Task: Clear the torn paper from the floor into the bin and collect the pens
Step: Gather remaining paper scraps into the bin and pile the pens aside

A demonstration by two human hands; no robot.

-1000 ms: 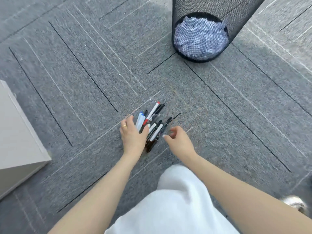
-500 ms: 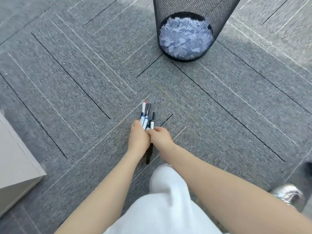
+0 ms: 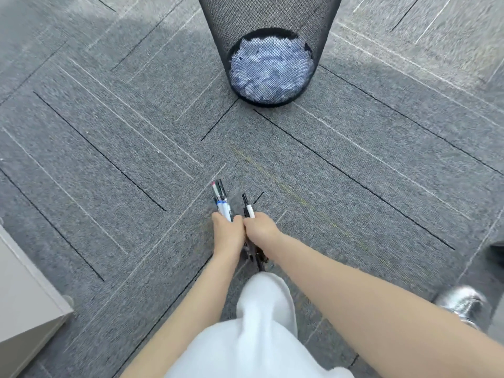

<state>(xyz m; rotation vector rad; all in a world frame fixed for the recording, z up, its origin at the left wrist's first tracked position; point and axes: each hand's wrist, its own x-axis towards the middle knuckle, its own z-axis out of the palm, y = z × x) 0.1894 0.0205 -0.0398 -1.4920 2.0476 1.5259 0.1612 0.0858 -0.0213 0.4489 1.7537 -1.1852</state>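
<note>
Grey carpet (image 3: 136, 132) fills our view; at lower centre our left hand (image 3: 227, 236) and right hand (image 3: 260, 230) together clasp bundled pens (image 3: 222, 203), caps pointing up-frame.

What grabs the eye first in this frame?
The two hands meeting at centre: left hand and right hand both grip a bundle of pens just above the grey carpet. Beyond them stands a black mesh bin holding torn paper.
</note>
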